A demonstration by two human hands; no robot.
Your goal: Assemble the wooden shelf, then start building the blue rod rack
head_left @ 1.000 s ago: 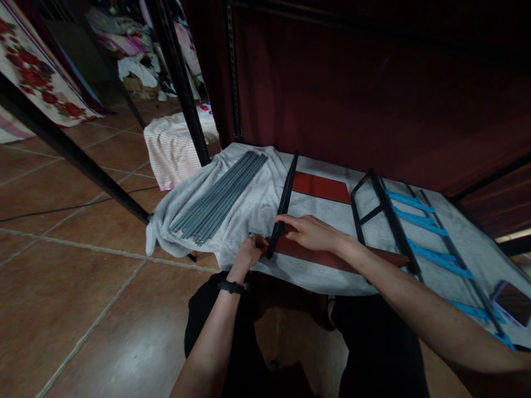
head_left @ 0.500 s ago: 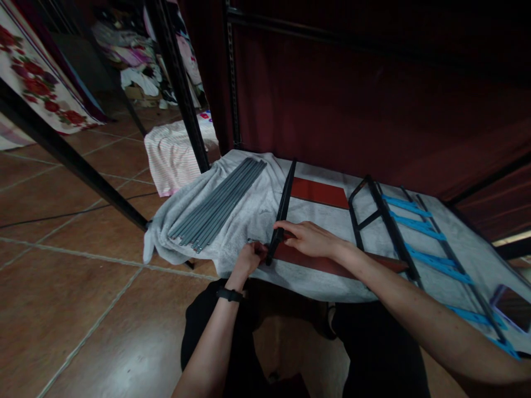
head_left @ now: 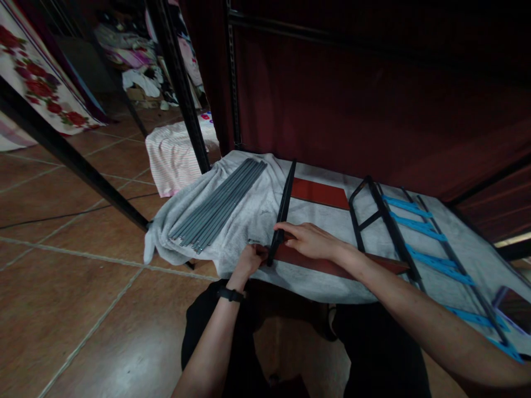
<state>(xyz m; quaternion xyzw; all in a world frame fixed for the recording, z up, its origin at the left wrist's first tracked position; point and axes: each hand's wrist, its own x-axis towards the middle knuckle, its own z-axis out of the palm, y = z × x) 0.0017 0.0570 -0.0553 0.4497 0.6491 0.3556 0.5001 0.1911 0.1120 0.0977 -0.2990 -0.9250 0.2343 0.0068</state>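
Note:
My right hand (head_left: 311, 239) is closed on the near part of a black metal bar (head_left: 286, 202), its index finger lying over the top. The bar stands across the ends of two red-brown boards (head_left: 319, 192). By the bar's near end my left hand (head_left: 250, 258) is pinched shut with the fingertips close to its left side. Whatever lies between those fingertips is hidden. Small metal pieces (head_left: 264, 212) rest on the grey cloth just left of the bar. A black tubular frame (head_left: 367, 221) is at the boards' right end.
Several grey rods (head_left: 219, 204) lie side by side on the cloth (head_left: 161, 237) at left. Blue slatted racks (head_left: 418, 226) and a phone (head_left: 514, 309) are at right. A black upright post (head_left: 178, 83) stands behind the rods, and a dark red curtain (head_left: 352, 99) hangs at the back.

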